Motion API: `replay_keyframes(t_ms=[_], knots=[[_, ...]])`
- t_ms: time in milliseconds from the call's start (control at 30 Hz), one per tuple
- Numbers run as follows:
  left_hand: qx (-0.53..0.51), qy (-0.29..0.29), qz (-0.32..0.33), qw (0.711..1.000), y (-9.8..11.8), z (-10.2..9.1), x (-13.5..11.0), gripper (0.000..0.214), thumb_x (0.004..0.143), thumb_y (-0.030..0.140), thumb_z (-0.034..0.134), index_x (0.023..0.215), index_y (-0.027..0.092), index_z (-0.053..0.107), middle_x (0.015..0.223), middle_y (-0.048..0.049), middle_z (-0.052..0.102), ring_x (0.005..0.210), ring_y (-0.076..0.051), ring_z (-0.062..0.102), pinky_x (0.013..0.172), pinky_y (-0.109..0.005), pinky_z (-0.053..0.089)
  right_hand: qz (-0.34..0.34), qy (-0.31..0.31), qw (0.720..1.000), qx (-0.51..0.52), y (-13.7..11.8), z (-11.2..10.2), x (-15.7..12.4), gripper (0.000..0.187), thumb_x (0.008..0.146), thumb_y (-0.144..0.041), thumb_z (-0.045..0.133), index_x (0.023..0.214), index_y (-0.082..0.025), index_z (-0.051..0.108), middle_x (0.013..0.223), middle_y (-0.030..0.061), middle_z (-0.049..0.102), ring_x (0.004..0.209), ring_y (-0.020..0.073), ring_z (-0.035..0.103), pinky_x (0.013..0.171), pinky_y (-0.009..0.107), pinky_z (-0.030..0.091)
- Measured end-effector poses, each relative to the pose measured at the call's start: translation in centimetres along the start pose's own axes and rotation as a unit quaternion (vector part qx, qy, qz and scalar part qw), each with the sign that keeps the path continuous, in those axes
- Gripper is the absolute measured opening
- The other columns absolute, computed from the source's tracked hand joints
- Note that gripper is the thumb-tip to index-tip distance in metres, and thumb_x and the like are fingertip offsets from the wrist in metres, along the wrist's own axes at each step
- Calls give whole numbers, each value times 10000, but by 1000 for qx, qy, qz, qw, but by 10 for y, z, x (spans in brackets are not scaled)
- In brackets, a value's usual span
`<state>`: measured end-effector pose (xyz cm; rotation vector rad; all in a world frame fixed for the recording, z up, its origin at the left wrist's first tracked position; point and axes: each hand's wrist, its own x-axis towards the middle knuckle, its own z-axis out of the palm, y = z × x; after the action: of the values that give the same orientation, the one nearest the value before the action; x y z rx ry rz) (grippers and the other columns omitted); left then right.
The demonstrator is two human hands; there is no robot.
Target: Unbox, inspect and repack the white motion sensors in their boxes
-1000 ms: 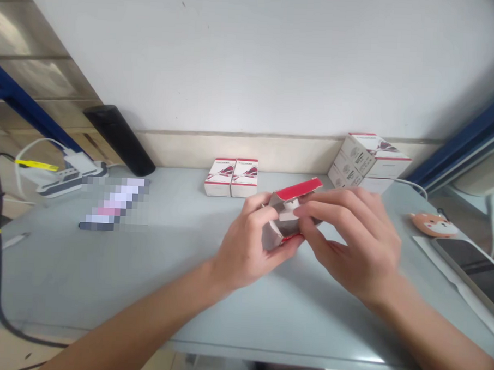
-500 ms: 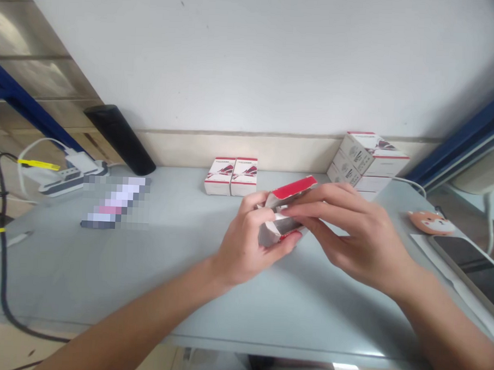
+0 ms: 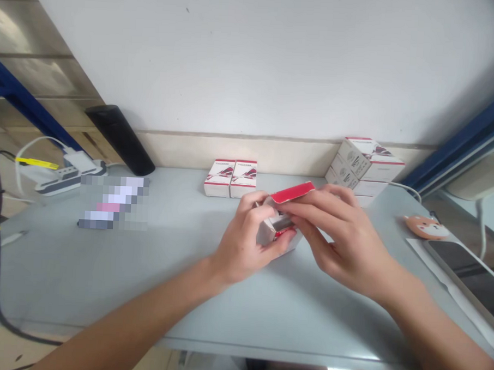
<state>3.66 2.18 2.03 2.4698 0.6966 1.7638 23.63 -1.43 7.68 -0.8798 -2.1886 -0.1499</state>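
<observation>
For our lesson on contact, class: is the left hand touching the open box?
Touching. The head view shows the left hand around the open box, its thumb lying against the near side.

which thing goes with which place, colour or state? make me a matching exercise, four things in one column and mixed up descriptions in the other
Things
1. lone box
2. pair of boxes
3. power strip
4. animal-faced thing

Descriptions
A. orange and white
B. far left, white and grey
C. open, in the left hand
D. side by side, not stacked

Right pairs: 1-C, 2-D, 3-B, 4-A
</observation>
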Motion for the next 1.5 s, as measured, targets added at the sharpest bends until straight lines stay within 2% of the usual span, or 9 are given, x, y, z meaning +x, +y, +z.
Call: replay_keyframes(t_ms=[267,467,600,767,900,1133,1300,1400,1500], knots=[[21,3,11,1000,-2,-2,1,379,906,205,752,1198,245,513,1198,-89,576,1114,-238,642,909,-415,590,11,-53,999,2,-6,1,0,321,1092,-157,444,1360,-243,598,1218,70,760,1073,225,712,1109,490,353],[78,28,28,996,-3,-3,8,374,896,232,769,1176,261,523,1124,-59,603,1065,-224,671,890,-403,614,106,126,986,-27,34,-2,-1,259,1043,-222,504,1211,-260,697,1140,94,748,1024,262,714,887,421,512],[110,57,51,991,-4,-5,15,377,864,197,802,1134,267,550,1062,-40,598,1000,-211,681,849,-388,622,282,-37,951,-122,83,8,-22,279,1025,-391,552,1203,-252,717,1086,84,744,790,234,715,658,353,492],[113,74,29,990,-6,-6,18,459,859,179,806,1237,258,559,1121,-67,616,1073,-233,658,940,-419,604,344,-182,912,-125,113,28,-41,258,976,-356,621,1125,-193,755,1066,111,768,867,250,723,677,334,485],[99,69,27,992,-7,-6,17,502,864,187,808,1288,239,546,1144,-85,619,1101,-242,647,973,-423,593,366,-150,914,-91,104,27,-30,216,976,-304,618,1085,-194,768,1009,93,775,828,239,709,712,355,510],[87,54,19,995,-9,-6,15,514,888,190,784,1329,234,525,1158,-87,596,1123,-247,649,1001,-437,582,260,101,959,42,62,-2,-4,242,1020,-442,639,1056,-235,758,992,62,792,891,242,739,783,360,572],[105,54,-7,993,-9,-2,9,486,911,193,748,1336,247,517,1167,-84,579,1161,-248,623,1045,-445,557,192,52,980,-33,34,46,-14,153,1031,-286,563,1052,-219,699,1057,93,732,900,249,690,813,386,542],[123,100,-26,987,-9,9,1,499,912,196,732,1349,246,495,1210,-96,531,1174,-249,583,1048,-458,542,239,-16,969,-61,22,91,-26,224,1029,-177,434,1130,-188,633,1102,138,695,916,269,662,788,396,517],[126,138,-11,982,-13,21,-6,557,897,186,731,1387,224,471,1212,-101,477,1156,-242,555,1037,-447,531,271,-52,960,-38,24,105,-31,189,1006,-159,442,1114,-201,592,1093,125,685,942,277,645,800,401,501]])
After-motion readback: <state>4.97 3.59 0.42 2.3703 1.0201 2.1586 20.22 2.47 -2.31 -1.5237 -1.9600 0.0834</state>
